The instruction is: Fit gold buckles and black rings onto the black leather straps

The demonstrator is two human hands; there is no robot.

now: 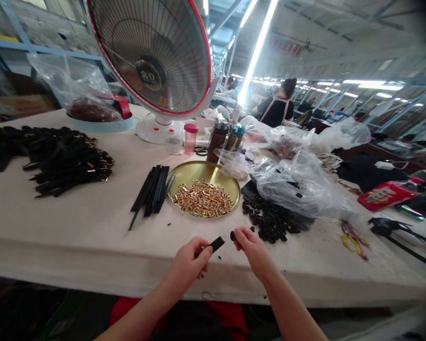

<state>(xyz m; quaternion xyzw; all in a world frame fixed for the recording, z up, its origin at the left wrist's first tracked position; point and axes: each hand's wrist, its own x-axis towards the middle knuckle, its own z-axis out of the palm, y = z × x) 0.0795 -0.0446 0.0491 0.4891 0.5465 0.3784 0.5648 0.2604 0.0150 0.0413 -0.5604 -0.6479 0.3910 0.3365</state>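
Note:
My left hand (195, 255) is closed on a flat black strap (217, 244), whose end points right and slightly up. Between the fingertips of my right hand (247, 241) is a small black ring-like piece (233, 236), a short gap away from the strap's end. Beyond my hands, a round gold tray (218, 174) holds a heap of small gold metal fittings (202, 199). Several black straps (152, 192) lie to its left. A pile of small black pieces (271, 222) spreads to its right.
At far left lies a heap of black straps with gold fittings (67, 158). A large fan (152, 71) stands behind. Bottles (218, 142), clear plastic bags (298, 184), yellow-handled pliers (353, 244) and a red packet (386, 194) are on the table. Another person (279, 106) is in the background.

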